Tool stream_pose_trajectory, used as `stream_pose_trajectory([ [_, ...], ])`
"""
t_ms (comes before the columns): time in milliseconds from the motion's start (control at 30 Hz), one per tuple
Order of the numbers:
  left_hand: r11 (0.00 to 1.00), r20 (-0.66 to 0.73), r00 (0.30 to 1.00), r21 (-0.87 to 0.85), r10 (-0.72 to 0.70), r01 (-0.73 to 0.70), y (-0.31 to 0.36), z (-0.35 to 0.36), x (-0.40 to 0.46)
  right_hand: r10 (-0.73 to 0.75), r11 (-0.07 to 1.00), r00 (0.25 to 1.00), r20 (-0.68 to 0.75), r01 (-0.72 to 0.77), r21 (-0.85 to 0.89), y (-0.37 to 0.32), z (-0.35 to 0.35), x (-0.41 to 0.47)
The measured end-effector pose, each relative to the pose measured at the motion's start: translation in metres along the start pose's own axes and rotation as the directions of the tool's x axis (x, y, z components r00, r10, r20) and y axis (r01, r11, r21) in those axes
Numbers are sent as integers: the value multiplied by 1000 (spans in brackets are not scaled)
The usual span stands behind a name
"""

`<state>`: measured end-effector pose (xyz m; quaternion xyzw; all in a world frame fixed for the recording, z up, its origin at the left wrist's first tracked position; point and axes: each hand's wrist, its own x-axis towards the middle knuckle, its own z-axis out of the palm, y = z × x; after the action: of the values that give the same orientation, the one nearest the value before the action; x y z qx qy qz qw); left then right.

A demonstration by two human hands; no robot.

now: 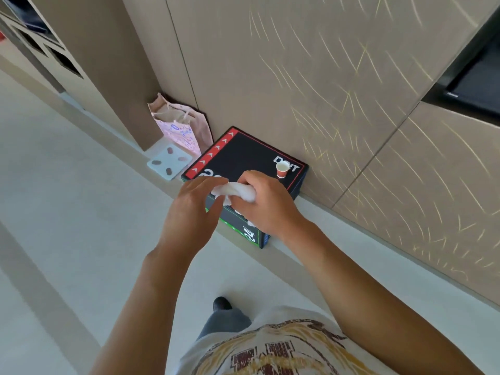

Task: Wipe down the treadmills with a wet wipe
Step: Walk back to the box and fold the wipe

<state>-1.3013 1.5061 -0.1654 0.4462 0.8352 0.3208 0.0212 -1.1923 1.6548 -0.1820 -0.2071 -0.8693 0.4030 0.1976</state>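
A crumpled white wet wipe [234,192] is held between both hands in front of my chest. My right hand [266,204] grips the bulk of it, fingers curled round it. My left hand [192,209] pinches its left end with the fingertips. No treadmill is in view. The hands hover above a black plyo box [243,155] with a red strip that stands on the floor against the wall.
An orange paper cup [282,169] stands on the box's far right corner. A pink paper bag [181,125] leans in the corner behind a white bathroom scale [170,165]. A beige panelled wall [351,104] runs along the right, with a dark screen [476,85] set in it. My shoe [221,303] is on the pale floor.
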Motion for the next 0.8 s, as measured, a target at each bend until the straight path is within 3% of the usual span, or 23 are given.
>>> stream_pose_trajectory([
  [367, 986, 107, 983, -95, 150, -140, -77, 11, 73, 204, 976, 978, -52, -208, -64, 6, 50, 47],
  [800, 985, 156, 974, 24, 166, -172, -148, 54, 162, 254, 967, 967, 14, -254, 18, 79, 94, 150],
])
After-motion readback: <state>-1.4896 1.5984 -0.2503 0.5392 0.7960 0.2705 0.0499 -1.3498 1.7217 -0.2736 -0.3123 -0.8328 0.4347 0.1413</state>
